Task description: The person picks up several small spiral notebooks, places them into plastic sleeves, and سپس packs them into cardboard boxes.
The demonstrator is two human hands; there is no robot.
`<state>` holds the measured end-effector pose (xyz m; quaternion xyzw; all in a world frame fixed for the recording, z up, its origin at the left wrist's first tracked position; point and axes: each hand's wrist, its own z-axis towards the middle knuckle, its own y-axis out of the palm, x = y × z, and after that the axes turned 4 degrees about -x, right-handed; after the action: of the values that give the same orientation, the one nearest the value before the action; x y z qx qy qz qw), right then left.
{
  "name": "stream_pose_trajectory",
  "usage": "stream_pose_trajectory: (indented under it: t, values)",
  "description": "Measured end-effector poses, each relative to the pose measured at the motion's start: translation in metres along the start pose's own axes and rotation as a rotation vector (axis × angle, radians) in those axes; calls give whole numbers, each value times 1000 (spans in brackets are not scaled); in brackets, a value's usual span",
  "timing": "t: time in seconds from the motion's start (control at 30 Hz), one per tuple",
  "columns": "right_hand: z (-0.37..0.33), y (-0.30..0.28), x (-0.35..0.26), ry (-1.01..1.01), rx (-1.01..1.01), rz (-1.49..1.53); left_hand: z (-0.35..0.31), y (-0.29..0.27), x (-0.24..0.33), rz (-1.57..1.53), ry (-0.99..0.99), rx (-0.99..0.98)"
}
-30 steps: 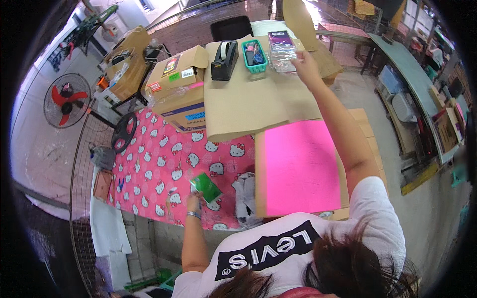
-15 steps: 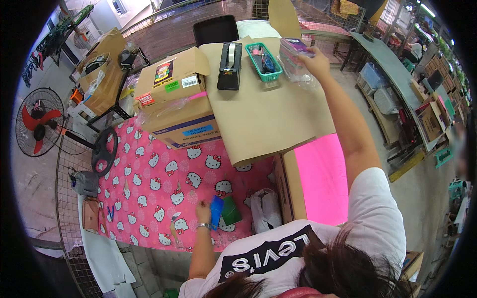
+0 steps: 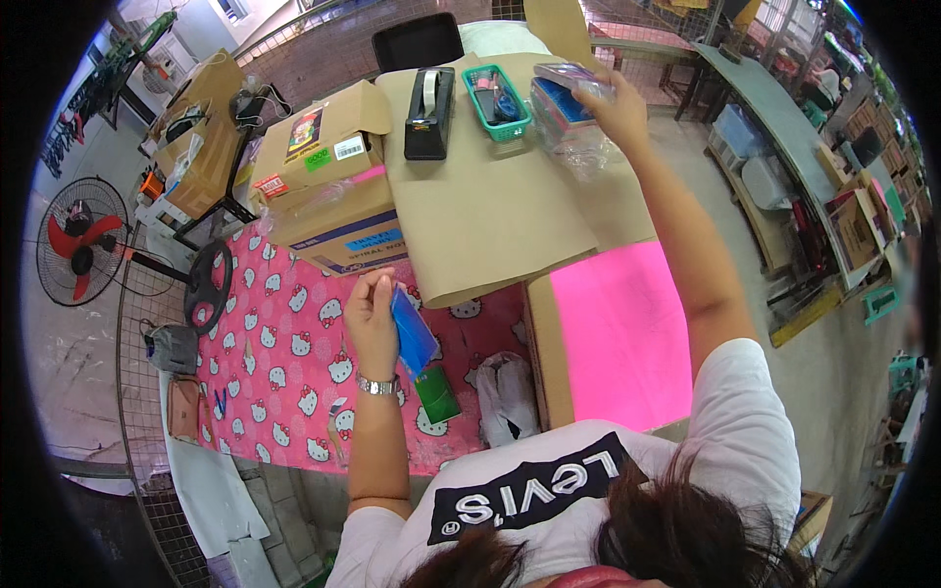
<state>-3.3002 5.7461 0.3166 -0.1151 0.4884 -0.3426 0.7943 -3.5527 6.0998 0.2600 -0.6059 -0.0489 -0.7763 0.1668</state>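
Observation:
My left hand [image 3: 371, 314] is raised over the pink cloth, its fingers closed on a thin, shiny blue booklet [image 3: 416, 335] that hangs tilted. A green booklet [image 3: 437, 394] lies on the cloth just below it. At the far right of the paper-covered table, my right hand [image 3: 614, 110] pinches a flat purple booklet [image 3: 569, 73] in clear wrap. This is held above a stack of booklets [image 3: 569, 103] with a blue top, partly inside crumpled clear plastic [image 3: 584, 155]. My right fingertips are partly hidden by the wrap.
Left of the stack stand a green basket [image 3: 507, 129] of small tools and a black tape dispenser [image 3: 428, 118]. Cardboard boxes [image 3: 338, 211] are stacked left of the brown paper [image 3: 500, 216]. A bright pink sheet [image 3: 622, 338] tops a box by my body; a fan [image 3: 83, 240] stands far left.
My left hand has risen with the blue booklet, away from the green one. The purple booklet is now tilted up off the stack in my right hand, baring a blue top beneath.

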Motion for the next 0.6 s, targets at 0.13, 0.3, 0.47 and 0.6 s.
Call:
stream_pose_trajectory:
  t: [0.13, 0.3, 0.47, 0.6]
  values:
    - [-2, -17, -46, -233, -76, 93, 10, 29, 0, 96, -7, -115]
    - [-59, 41, -68, -541, -369, -10, -34, 146, 21, 330, 60, -596]
    - [-79, 37, -59, -604, -497, -387, -61, 194, 12, 554, 449, -654]
    - [-28, 10, -19, -163, -169, -444, -65, 203, 7, 465, 520, -555]
